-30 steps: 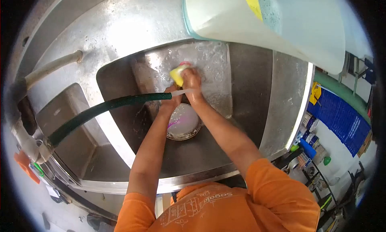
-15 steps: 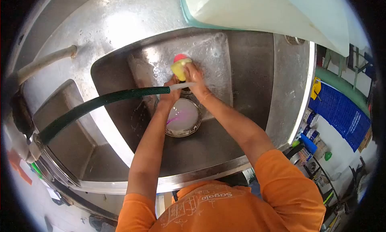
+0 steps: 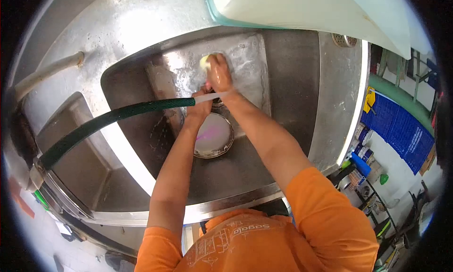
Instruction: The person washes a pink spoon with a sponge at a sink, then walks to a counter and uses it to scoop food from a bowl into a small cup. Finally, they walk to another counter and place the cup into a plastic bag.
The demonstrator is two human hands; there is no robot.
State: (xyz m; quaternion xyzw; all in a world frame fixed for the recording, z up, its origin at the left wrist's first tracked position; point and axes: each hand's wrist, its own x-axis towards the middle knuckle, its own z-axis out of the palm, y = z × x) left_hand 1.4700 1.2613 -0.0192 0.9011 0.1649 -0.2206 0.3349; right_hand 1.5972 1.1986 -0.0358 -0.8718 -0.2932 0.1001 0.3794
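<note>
My right hand (image 3: 218, 74) is closed around a yellow sponge (image 3: 204, 62) over the wet metal panel in the sink. Just below it, my left hand (image 3: 200, 107) grips an object with a pink part (image 3: 208, 84); most of that object is hidden between the hands. Water (image 3: 207, 97) runs out of a green hose (image 3: 118, 115) and passes over my left hand toward my right wrist. Under my forearms stands a round container (image 3: 214, 135) of cloudy liquid with something pink in it.
The steel sink (image 3: 250, 173) surrounds my hands, with a second basin (image 3: 71, 154) at left. A large pale plastic sheet or tub (image 3: 306, 8) overhangs the far edge. A metal drain strainer (image 3: 344, 40) sits at upper right, and a loaded rack (image 3: 373, 196) stands beyond the right edge.
My right hand and the sponge have slid down over the pink part, which was sticking out above the sponge and now shows between my hands. The view has shifted slightly.
</note>
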